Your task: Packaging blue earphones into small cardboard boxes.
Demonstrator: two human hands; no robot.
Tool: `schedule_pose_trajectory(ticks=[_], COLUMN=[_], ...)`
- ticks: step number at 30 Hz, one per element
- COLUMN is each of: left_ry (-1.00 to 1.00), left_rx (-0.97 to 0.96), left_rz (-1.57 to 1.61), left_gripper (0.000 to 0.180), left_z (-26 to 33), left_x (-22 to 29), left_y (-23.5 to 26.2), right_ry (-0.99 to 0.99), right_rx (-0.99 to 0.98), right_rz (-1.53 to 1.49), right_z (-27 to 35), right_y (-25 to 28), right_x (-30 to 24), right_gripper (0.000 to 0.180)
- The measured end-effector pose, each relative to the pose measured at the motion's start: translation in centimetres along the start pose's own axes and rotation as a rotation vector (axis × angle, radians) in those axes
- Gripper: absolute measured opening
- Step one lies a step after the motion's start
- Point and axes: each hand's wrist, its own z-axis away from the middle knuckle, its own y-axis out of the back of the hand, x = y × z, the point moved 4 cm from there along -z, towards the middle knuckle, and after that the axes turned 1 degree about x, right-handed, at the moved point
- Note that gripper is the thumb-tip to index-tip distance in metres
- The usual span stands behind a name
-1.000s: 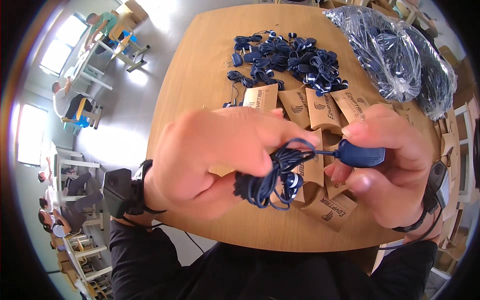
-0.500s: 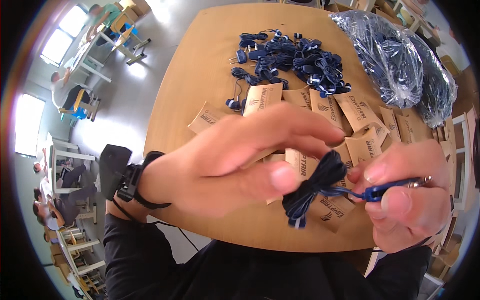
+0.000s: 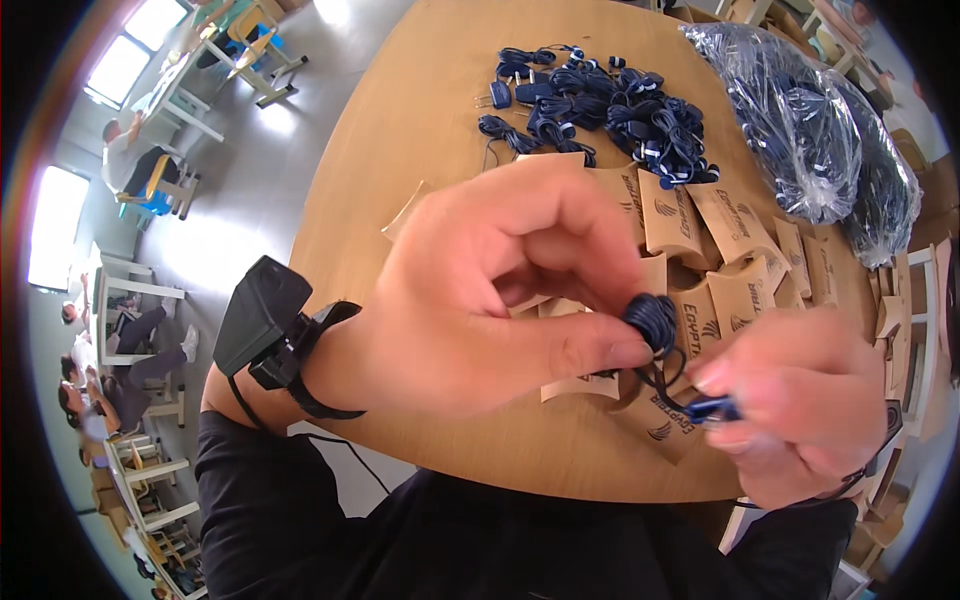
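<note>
The left hand [image 3: 475,295] is now curling its fingers more, pinching the coiled cord [image 3: 653,322] above the cardboard boxes [image 3: 672,216]; the right hand [image 3: 812,405] is shifting left, its fingers still gripping the blue plug [image 3: 712,409].

The site appears to be a shared packing workroom. Indicators: a light-brown wooden worktable [image 3: 400,130] bearing dark-blue corded earphones [image 3: 600,105] at 1 o'clock and brown cardboard pillow-shaped boxes [image 3: 670,218] at 2 o'clock; white-legged tables [image 3: 163,95] and seated people [image 3: 118,160] at 8 to 10 o'clock.
</note>
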Motion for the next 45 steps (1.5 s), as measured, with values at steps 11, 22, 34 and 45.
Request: schedule_pose_trajectory(ticks=[11,22,34,45], left_ry=[-0.535,-0.071,-0.256,-0.676], left_rx=[0.028,0.229,0.197,0.087], left_rz=[-0.331,-0.763,-0.543,-1.012], left_gripper=[0.015,0.025,0.017,0.042], left_z=[0.4,-10.3,-15.4,-19.7], left_x=[1.2,5.6,0.9,0.4], left_y=[-1.1,0.1,-5.0,-6.7], right_ry=[-0.11,0.324,0.463,0.276], right_rx=[-0.064,-0.198,-0.418,-0.255], right_rz=[0.029,0.017,0.116,0.345], right_z=[-0.3,2.9,3.8,5.0], right_y=[-1.8,-6.3,-8.0,-6.8], right_x=[0.7,-0.7,-3.0,-0.2], right_gripper=[0.033,0.037,0.034,0.031])
